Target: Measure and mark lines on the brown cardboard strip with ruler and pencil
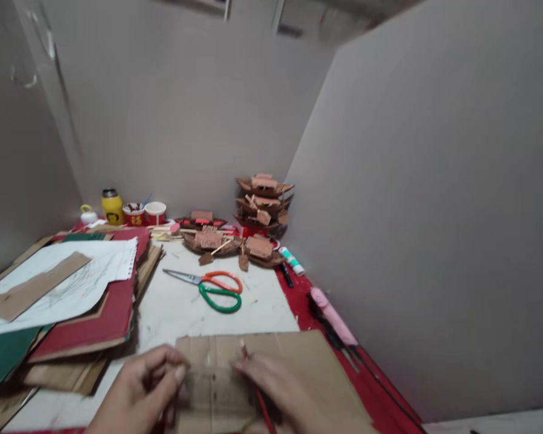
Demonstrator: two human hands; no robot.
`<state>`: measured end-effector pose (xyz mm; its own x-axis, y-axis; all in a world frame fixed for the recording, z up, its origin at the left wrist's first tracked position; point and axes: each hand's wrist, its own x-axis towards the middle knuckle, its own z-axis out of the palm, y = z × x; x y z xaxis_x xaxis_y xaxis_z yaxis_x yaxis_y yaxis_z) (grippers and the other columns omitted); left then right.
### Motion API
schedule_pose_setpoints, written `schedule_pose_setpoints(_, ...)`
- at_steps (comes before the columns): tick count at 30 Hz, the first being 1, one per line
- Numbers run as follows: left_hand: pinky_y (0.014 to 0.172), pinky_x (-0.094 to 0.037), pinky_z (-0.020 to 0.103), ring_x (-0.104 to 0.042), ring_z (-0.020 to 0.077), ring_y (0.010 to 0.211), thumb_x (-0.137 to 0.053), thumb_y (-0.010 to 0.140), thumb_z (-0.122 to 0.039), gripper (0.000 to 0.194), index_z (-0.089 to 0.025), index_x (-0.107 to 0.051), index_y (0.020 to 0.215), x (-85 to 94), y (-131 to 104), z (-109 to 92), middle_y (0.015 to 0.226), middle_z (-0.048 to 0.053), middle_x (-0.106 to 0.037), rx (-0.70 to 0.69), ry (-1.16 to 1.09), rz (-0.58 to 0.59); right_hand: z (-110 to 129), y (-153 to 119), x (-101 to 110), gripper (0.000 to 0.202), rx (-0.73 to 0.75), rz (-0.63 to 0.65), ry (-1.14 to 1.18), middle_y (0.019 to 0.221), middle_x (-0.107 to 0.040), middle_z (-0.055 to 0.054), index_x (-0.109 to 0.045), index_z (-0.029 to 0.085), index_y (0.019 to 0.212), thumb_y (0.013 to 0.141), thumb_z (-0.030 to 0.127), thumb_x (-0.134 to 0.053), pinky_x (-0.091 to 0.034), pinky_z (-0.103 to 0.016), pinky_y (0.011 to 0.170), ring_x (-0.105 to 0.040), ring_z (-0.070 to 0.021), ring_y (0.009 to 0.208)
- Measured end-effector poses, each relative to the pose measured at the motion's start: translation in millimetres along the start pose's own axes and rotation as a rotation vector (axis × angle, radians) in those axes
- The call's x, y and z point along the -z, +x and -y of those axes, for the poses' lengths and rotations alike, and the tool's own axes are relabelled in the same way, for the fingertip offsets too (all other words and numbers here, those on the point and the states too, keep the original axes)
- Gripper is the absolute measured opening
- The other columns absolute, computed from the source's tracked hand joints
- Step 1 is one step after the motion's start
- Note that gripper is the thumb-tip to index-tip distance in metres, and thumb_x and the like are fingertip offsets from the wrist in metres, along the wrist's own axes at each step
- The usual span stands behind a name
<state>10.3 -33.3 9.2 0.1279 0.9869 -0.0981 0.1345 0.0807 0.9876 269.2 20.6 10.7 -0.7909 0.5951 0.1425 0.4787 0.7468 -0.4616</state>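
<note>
A brown cardboard sheet (326, 367) lies in front of me at the near side of the table, with fold lines and a few small dark marks. My left hand (147, 386) is at its left edge, thumb and fingers closed together; what they pinch is hidden. Over the middle of the sheet, my right hand (280, 386) is slightly blurred and holds a red pencil (264, 411), its pale end pointing away from me. Beyond the sheet lie scissors (221, 292) with one orange and one green handle, blades pointing left.
Cardboard and a drawn-on paper (113, 259) are piled at left. Model boats (208, 241) stand at the back, some in a stack (265, 202). A pink corded tool (332, 316) lies along the right wall. Paper cups (155, 213) and a yellow bottle (112, 208) stand back left.
</note>
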Motion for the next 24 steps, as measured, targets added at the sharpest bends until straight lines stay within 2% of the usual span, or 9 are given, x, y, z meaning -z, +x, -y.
schedule_pose_setpoints(1,0.044,-0.039,0.018,-0.049,0.0069,0.045,-0.056,0.086,-0.055,0.038,-0.017,-0.059,0.083,0.9,2,-3,0.062,-0.003,-0.060,0.039,-0.061,-0.024,4,-1,5,0.061,-0.044,-0.032,-0.020,0.120,-0.065,-0.015,-0.050,0.019,0.134,0.081,0.041,-0.070,-0.051,-0.033,0.091,-0.063,-0.0248,0.105)
schedule_pose_setpoints(4,0.044,-0.039,0.018,-0.048,0.0064,0.044,-0.064,0.081,-0.053,0.038,-0.015,-0.060,0.080,2.2,6,-8,0.061,-0.002,-0.061,0.122,-0.116,-0.038,9,-3,13,0.046,-0.021,-0.067,-0.034,0.114,-0.066,-0.014,-0.053,0.017,0.129,0.085,0.026,-0.065,-0.052,-0.034,0.088,-0.064,-0.0236,0.102)
schedule_pose_setpoints(6,0.046,-0.040,0.018,-0.049,0.0067,0.045,-0.065,0.081,-0.051,0.037,-0.015,-0.061,0.081,2.3,6,-11,0.062,-0.001,-0.063,0.154,-0.122,-0.042,6,-2,14,0.042,-0.010,-0.065,-0.025,0.109,-0.067,-0.013,-0.054,0.016,0.126,0.086,0.022,-0.063,-0.054,-0.033,0.084,-0.065,-0.0227,0.098)
schedule_pose_setpoints(9,0.048,-0.042,0.019,-0.052,0.0083,0.048,-0.063,0.084,-0.049,0.035,-0.016,-0.063,0.094,3.4,6,-13,0.064,0.000,-0.066,0.167,-0.131,-0.098,-2,-1,19,0.040,-0.021,-0.076,-0.065,0.107,-0.068,-0.012,-0.055,0.018,0.125,0.087,0.026,-0.064,-0.054,-0.032,0.080,-0.066,-0.0225,0.094)
schedule_pose_setpoints(11,0.050,-0.044,0.019,-0.054,0.0092,0.050,-0.062,0.085,-0.047,0.035,-0.017,-0.062,0.102,5.0,7,-15,0.064,-0.001,-0.066,0.148,-0.112,-0.170,-9,-1,25,0.037,-0.055,-0.123,-0.142,0.098,-0.069,-0.010,-0.057,0.019,0.123,0.088,0.032,-0.062,-0.053,-0.033,0.073,-0.066,-0.0228,0.086)
schedule_pose_setpoints(14,0.049,-0.043,0.018,-0.053,0.0093,0.050,-0.061,0.085,-0.045,0.033,-0.017,-0.063,0.103,7.3,9,-18,0.058,-0.003,-0.063,0.090,-0.047,-0.263,-19,0,36,0.033,-0.120,-0.234,-0.194,0.087,-0.069,-0.009,-0.059,0.017,0.120,0.093,0.035,-0.055,-0.052,-0.032,0.066,-0.066,-0.0214,0.074)
schedule_pose_setpoints(17,0.044,-0.038,0.016,-0.048,0.0082,0.048,-0.061,0.086,-0.042,0.028,-0.018,-0.066,0.099,8.1,6,-19,0.054,-0.006,-0.056,0.009,0.066,-0.355,-25,1,38,0.032,-0.150,-0.291,-0.173,0.092,-0.069,-0.011,-0.058,0.016,0.119,0.094,0.035,-0.052,-0.053,-0.031,0.067,-0.066,-0.0206,0.077)
schedule_pose_setpoints(21,0.045,-0.039,0.015,-0.049,0.0073,0.050,-0.059,0.087,-0.033,0.015,-0.022,-0.067,0.093,7.9,-4,-15,0.063,-0.005,-0.060,-0.166,0.307,-0.499,-21,4,31,0.034,-0.149,-0.188,-0.199,0.093,-0.069,-0.010,-0.059,0.018,0.122,0.091,0.033,-0.058,-0.052,-0.031,0.067,-0.066,-0.0219,0.082)
schedule_pose_setpoints(24,0.057,-0.045,0.016,-0.057,0.0087,0.066,-0.057,0.089,-0.025,0.012,-0.025,-0.065,0.098,8.5,-11,-12,0.082,-0.003,-0.065,-0.329,0.475,-0.566,-12,8,26,0.033,-0.114,-0.136,-0.184,0.095,-0.069,-0.010,-0.060,0.016,0.121,0.089,0.028,-0.061,-0.053,-0.030,0.069,-0.065,-0.0211,0.084)
